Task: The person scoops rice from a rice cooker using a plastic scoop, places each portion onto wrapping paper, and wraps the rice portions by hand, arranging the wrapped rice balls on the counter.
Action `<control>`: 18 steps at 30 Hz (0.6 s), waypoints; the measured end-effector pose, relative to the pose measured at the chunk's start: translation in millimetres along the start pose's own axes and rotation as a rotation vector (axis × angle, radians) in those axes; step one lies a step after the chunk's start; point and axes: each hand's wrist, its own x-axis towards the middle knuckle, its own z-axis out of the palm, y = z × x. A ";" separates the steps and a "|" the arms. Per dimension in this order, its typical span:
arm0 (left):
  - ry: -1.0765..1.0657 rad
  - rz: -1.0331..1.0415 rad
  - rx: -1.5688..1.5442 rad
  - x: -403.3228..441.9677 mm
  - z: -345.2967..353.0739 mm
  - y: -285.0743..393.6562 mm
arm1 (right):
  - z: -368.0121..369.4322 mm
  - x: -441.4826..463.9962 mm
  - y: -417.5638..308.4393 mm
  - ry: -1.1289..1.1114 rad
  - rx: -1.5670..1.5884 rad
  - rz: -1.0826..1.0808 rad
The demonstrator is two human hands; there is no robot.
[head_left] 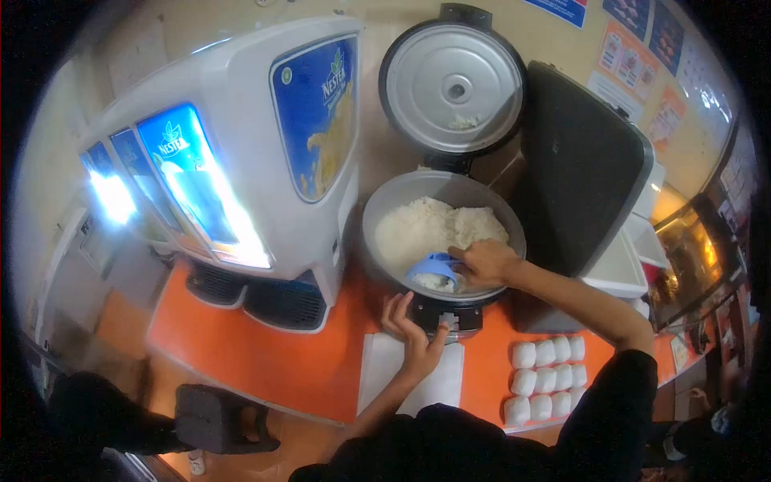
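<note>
My right hand (485,263) reaches into the rice cooker (379,269), its fingers closed on a blue scoop (428,264). White rice (436,282) shows in the scoop, which is tilted near the pot's front wall. Behind it, cooked rice (418,229) is heaped in the pot. My left hand (415,337) is at the cooker's front, fingers apart, with the thumb by the latch (450,321); whether it presses there I cannot tell. The cooker's round lid (434,72) stands raised at the back.
Several white wrapped portions (546,377) lie in rows on the orange counter (341,361), right of white paper sheets (385,369). A drink dispenser (241,68) stands left of the cooker; a tall black panel (582,161) rises on the right. Other people are at both lower edges.
</note>
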 end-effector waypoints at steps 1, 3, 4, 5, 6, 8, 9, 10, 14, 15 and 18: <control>0.003 0.010 -0.008 0.6 1.8 -0.8 | -2.6 -9.1 6.2 0.010 0.009 -0.015; 0.005 0.022 -0.013 -0.9 0.8 -3.5 | -2.5 -26.9 17.4 0.026 0.037 -0.051; 0.000 0.031 0.003 -0.6 0.0 -4.4 | -5.5 -27.1 18.4 -0.006 0.029 -0.040; 0.000 0.039 0.018 0.4 0.4 -4.7 | -11.6 -25.8 18.8 -0.038 0.015 -0.031; -0.001 0.042 0.034 0.0 0.5 -4.9 | -14.1 -23.8 18.7 -0.074 0.004 -0.023; -0.015 0.037 0.037 -3.0 -1.8 -6.4 | -4.5 -19.9 17.7 -0.079 0.056 -0.012; -0.015 0.038 0.032 -1.4 0.6 -6.5 | -5.1 -18.9 18.3 -0.080 0.072 -0.004; -0.015 0.036 0.024 -1.2 0.8 -6.7 | -8.0 -21.3 19.3 -0.080 0.061 -0.013; -0.002 0.058 0.022 0.9 0.5 -7.1 | -10.0 -12.9 80.2 0.054 0.198 -0.235; 0.002 0.063 0.028 -1.3 0.5 -7.0 | -4.5 -9.8 98.4 0.113 0.281 -0.337; 0.007 0.099 0.017 -2.5 1.5 -11.2 | -54.5 -54.0 72.6 -0.161 0.637 0.228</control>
